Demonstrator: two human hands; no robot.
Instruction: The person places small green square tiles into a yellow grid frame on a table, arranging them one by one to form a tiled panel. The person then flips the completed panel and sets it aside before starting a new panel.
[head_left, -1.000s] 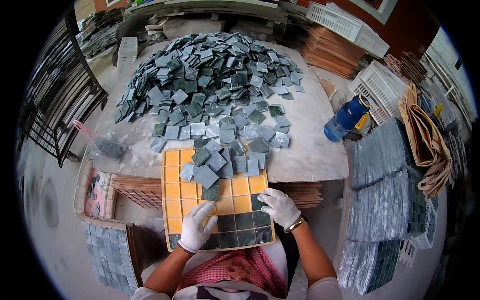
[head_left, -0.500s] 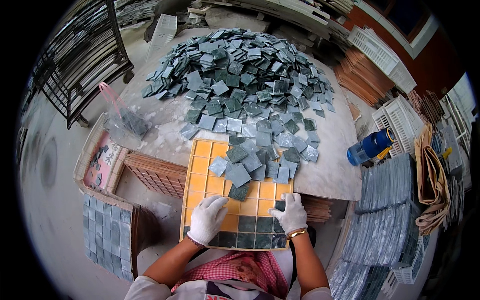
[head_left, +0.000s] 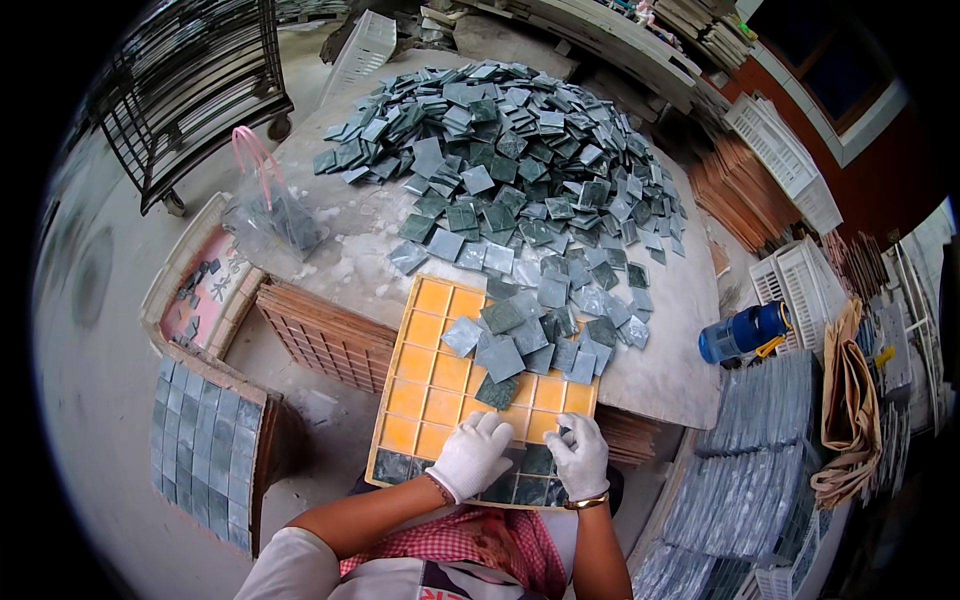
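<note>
A yellow grid tray [head_left: 408,394] with raised dividers lies tilted before me, its near rows partly filled with dark green square stone tiles [head_left: 393,466]. My left hand [head_left: 470,458], in a white glove, rests over the middle of the near rows; its fingers are bent together, and whatever is under them is hidden. At the tray's right side, my gloved right hand [head_left: 582,460] pinches a small dark tile [head_left: 566,433] between thumb and fingers. Several loose grey-green tiles [head_left: 505,358] lie on the tray's far part, joining a large tile heap [head_left: 520,150] on the table.
The pale table [head_left: 665,385] carries a clear bag [head_left: 275,222] with pink handles at left. Reddish-brown grid trays [head_left: 325,335] and a tiled stack [head_left: 205,445] stand at lower left. A blue bottle [head_left: 745,332] and stacked tile sheets [head_left: 755,440] are at right.
My left hand has moved right, from the tray's left side to its middle, uncovering filled cells at the near left corner. My right hand stays near the right edge. The whole view has shifted.
</note>
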